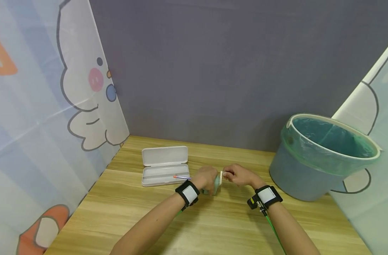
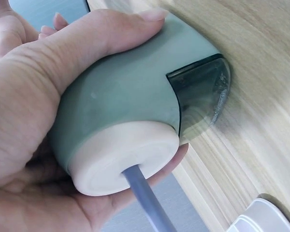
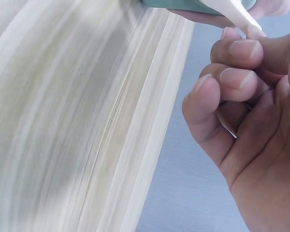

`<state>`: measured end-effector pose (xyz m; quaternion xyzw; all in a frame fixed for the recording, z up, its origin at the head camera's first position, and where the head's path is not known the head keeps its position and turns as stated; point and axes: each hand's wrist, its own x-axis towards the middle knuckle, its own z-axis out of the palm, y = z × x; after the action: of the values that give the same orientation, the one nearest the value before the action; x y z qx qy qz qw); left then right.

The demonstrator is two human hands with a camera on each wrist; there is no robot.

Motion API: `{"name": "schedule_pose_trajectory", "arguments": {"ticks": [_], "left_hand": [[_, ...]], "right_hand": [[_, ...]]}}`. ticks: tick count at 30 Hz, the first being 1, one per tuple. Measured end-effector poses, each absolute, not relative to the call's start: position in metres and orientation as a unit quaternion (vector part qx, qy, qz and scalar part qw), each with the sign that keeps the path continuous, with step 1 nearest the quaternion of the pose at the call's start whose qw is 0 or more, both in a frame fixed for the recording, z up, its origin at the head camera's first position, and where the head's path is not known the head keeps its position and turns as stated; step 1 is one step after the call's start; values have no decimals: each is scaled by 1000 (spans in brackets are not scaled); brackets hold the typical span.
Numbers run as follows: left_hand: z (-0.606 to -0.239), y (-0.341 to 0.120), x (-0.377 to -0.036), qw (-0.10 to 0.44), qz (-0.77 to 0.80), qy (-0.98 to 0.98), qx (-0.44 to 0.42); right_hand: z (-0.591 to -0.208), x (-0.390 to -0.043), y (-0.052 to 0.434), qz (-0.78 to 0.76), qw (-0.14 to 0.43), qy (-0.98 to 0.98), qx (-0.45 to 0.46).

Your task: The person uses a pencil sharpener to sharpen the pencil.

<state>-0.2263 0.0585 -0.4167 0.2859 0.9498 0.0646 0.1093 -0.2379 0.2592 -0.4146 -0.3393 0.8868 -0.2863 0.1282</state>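
At mid-tabletop [image 1: 213, 226], the left hand [image 1: 206, 179] wraps a green pencil sharpener [image 2: 130, 96] with a pencil [image 1: 182, 177] inserted; the right hand [image 1: 241, 175] pinches its white crank [image 3: 234, 12]. An open pencil case [image 1: 164, 165] lies left.

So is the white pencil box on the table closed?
No, the pencil box lies open on the table, its lid folded back flat behind the tray.

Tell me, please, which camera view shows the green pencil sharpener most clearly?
The left wrist view: the pencil sharpener fills the frame, gripped by the left hand, with a pencil in its cream end. The head view shows it small between both hands; the right wrist view catches only an edge and its crank.
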Motion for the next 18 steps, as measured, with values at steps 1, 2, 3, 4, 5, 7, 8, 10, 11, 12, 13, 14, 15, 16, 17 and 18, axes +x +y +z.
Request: {"name": "schedule_pose_trajectory", "arguments": {"ticks": [1, 2, 3, 4, 5, 7, 8, 10, 11, 12, 13, 14, 15, 16, 17, 18], "left_hand": [[-417, 58, -226, 108, 66, 950, 286], [-418, 58, -226, 107, 66, 950, 287], [-418, 57, -226, 106, 67, 950, 287], [-418, 57, -226, 105, 67, 949, 288], [-418, 57, -226, 105, 67, 949, 288], [-419, 56, -226, 103, 67, 949, 290], [-419, 57, -226, 103, 67, 949, 291], [-419, 57, -226, 102, 66, 949, 292], [-419, 57, -226, 103, 68, 948, 292], [-419, 57, -226, 104, 69, 949, 291], [-419, 58, -226, 106, 70, 949, 290], [-419, 57, -226, 107, 72, 949, 289], [-419, 57, -227, 108, 73, 949, 288], [-418, 57, -227, 109, 75, 948, 288], [-419, 57, -227, 109, 76, 948, 288], [-419, 57, -228, 110, 77, 948, 287]], "right_hand": [[-415, -238, 259, -283, 126, 888, -340], [-415, -238, 258, -278, 123, 890, -340], [-416, -239, 258, -274, 121, 892, -340], [-416, -239, 257, -271, 120, 893, -339], [-416, -239, 257, -269, 119, 894, -338], [-418, -240, 257, -266, 119, 896, -335], [-418, -241, 257, -266, 119, 896, -334], [-420, -241, 258, -268, 121, 896, -333], [-420, -241, 258, -269, 121, 896, -333], [-420, -241, 258, -270, 120, 895, -334], [-421, -241, 258, -269, 116, 894, -338], [-421, -241, 258, -269, 114, 893, -341], [-421, -241, 258, -267, 110, 894, -344], [-421, -241, 258, -263, 106, 893, -348], [-421, -242, 258, -261, 102, 894, -350], [-421, -242, 258, -258, 100, 895, -350]]}}
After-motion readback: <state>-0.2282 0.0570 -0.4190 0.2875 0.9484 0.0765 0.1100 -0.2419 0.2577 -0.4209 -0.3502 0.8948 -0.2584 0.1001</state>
